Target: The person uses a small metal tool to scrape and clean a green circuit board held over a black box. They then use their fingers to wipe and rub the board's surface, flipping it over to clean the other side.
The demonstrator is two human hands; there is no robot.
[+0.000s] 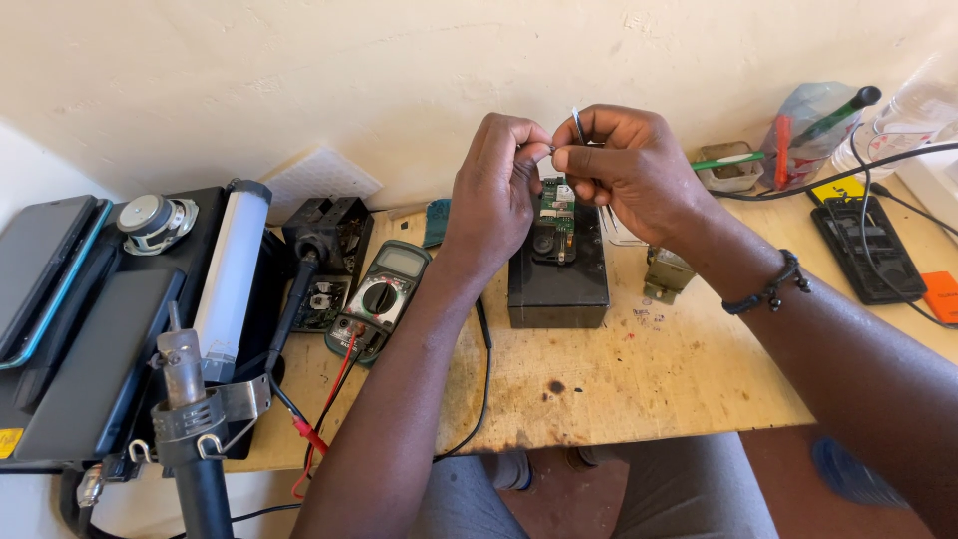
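My left hand [496, 185] and my right hand [629, 165] meet above a black box-shaped battery [559, 289]. Both pinch the same thin piece of silvery wire [577, 125], the left at one end, the right at the other where the wire loops upward. A small green circuit board [555, 215] lies on top of the battery, right under my fingers. A dark bead bracelet [768, 289] circles my right wrist.
A green multimeter [384, 294] with red and black leads lies left of the battery. Farther left are a black case [110, 329], a white tube lamp [232, 269], a small speaker [152, 222] and a hot-air tool [190, 419]. A remote-like black device [866, 250] and a clear bag of tools [810, 120] sit right.
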